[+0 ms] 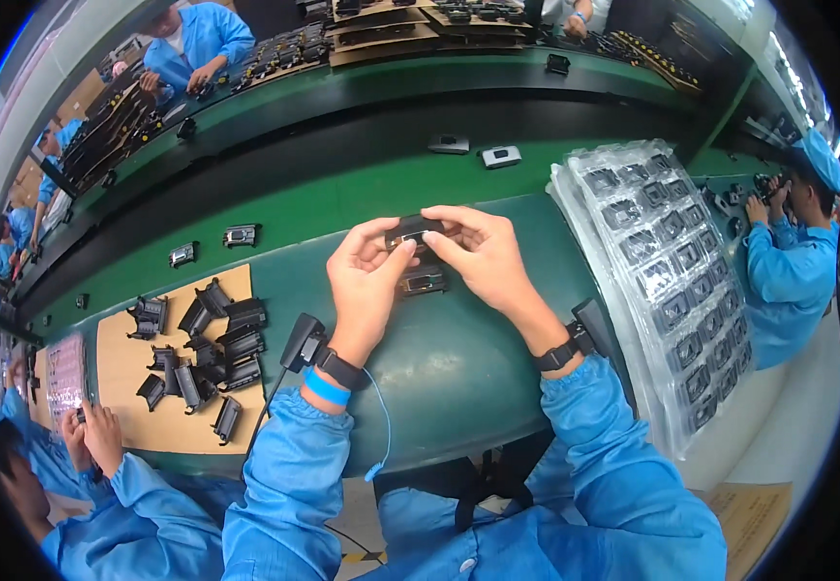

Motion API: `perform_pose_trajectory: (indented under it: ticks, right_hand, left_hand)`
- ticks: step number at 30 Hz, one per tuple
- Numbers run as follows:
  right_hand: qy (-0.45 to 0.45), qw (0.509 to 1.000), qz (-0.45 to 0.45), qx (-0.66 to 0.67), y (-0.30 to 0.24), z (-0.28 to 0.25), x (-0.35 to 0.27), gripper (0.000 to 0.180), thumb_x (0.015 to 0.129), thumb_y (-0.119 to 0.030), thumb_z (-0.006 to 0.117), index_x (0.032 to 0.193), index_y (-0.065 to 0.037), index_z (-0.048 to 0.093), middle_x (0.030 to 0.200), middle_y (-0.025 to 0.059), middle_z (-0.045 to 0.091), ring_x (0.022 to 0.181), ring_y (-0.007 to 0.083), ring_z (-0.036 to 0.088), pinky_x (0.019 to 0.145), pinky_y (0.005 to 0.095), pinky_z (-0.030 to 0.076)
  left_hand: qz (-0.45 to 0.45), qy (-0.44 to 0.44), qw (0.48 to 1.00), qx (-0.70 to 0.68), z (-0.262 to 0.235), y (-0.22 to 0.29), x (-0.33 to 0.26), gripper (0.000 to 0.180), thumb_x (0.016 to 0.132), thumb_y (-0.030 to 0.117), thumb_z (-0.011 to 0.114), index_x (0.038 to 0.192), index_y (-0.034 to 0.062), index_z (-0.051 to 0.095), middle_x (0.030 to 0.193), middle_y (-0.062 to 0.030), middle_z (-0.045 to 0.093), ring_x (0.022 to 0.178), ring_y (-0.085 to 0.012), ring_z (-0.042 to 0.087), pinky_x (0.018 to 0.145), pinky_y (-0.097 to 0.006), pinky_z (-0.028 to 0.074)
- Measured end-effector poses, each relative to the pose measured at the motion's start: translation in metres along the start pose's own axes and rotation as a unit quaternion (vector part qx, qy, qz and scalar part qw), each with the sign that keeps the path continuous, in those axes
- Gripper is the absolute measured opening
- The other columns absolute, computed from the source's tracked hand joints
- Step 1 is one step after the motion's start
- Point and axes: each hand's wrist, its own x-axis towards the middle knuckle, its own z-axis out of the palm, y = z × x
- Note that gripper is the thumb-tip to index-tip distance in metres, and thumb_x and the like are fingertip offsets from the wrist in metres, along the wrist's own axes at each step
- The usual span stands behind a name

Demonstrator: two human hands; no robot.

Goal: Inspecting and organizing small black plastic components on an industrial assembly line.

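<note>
A small black plastic housing (410, 230) is held between my two hands, above the green work mat. My left hand (366, 271) pinches its left end, the thumb pressed on its near face. From the other side my right hand (478, 254) grips it with thumb and fingers, so both thumbs almost meet. Just below it on the mat lies another dark housing (423, 282), partly covered by my hands. My fingers hide much of the held part.
Left, a cardboard sheet (129, 387) bears several black housings (212, 358). Right, stacked clear blister trays (667, 281) hold dark parts. Beyond the mat, a green conveyor belt (342, 205) carries a white-and-black unit (500, 157) and others. Co-workers in blue (795, 266) work around.
</note>
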Motion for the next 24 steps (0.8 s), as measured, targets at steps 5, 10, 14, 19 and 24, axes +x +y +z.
perform_pose_trajectory:
  ticks: [5, 10, 14, 19, 24]
  right_hand:
    - [0.007, 0.998, -0.013, -0.056, -0.006, 0.004, -0.003, 0.025, 0.092, -0.005, 0.076, 0.117, 0.001, 0.075, 0.093, 0.0067, 0.076, 0.084, 0.0093, 0.068, 0.076, 0.0276, 0.057]
    - [-0.009, 0.989, -0.059, -0.134, -0.030, 0.006, -0.023, 0.021, 0.092, -0.006, 0.074, 0.112, 0.003, 0.072, 0.093, 0.0158, 0.075, 0.080, 0.0202, 0.072, 0.073, 0.0327, 0.056]
    - [-0.055, 0.934, -0.145, -0.322, -0.066, -0.030, -0.042, 0.024, 0.096, -0.002, 0.064, 0.118, 0.003, 0.071, 0.101, 0.0198, 0.076, 0.094, 0.0346, 0.074, 0.087, 0.0393, 0.059]
    - [0.153, 0.780, -0.140, -0.591, -0.107, -0.149, -0.052, 0.033, 0.089, 0.007, 0.056, 0.117, 0.004, 0.073, 0.107, 0.0250, 0.074, 0.105, 0.0405, 0.071, 0.095, 0.0466, 0.057]
    - [0.169, 0.646, 0.114, -0.736, -0.112, -0.245, -0.042, 0.036, 0.087, 0.002, 0.061, 0.121, -0.004, 0.073, 0.116, 0.0234, 0.071, 0.113, 0.0424, 0.067, 0.099, 0.0505, 0.055]
  left_hand:
    - [0.002, -0.014, 1.000, -0.005, 0.000, -0.002, -0.001, 0.027, 0.096, -0.006, 0.070, 0.122, -0.0032, 0.062, 0.116, -0.0126, 0.071, 0.104, -0.0181, 0.071, 0.088, -0.031, 0.062]
    - [-0.010, -0.042, 0.999, -0.003, -0.006, -0.006, -0.001, 0.024, 0.094, -0.007, 0.072, 0.115, -0.0012, 0.062, 0.109, -0.0108, 0.072, 0.094, -0.0144, 0.071, 0.083, -0.027, 0.060]
    - [-0.066, -0.082, 0.993, -0.043, -0.003, -0.006, -0.003, 0.024, 0.093, -0.006, 0.073, 0.114, 0.0004, 0.063, 0.106, -0.0083, 0.073, 0.088, -0.0126, 0.069, 0.076, -0.025, 0.059]
    - [-0.041, -0.049, 0.998, -0.025, -0.007, 0.001, 0.000, 0.020, 0.097, -0.001, 0.072, 0.116, 0.0026, 0.065, 0.102, -0.0058, 0.072, 0.085, -0.0115, 0.069, 0.073, -0.025, 0.059]
    - [-0.028, -0.038, 0.999, -0.024, -0.005, -0.002, 0.003, 0.021, 0.098, 0.000, 0.072, 0.118, 0.0020, 0.065, 0.101, -0.0054, 0.072, 0.088, -0.0111, 0.069, 0.072, -0.025, 0.059]
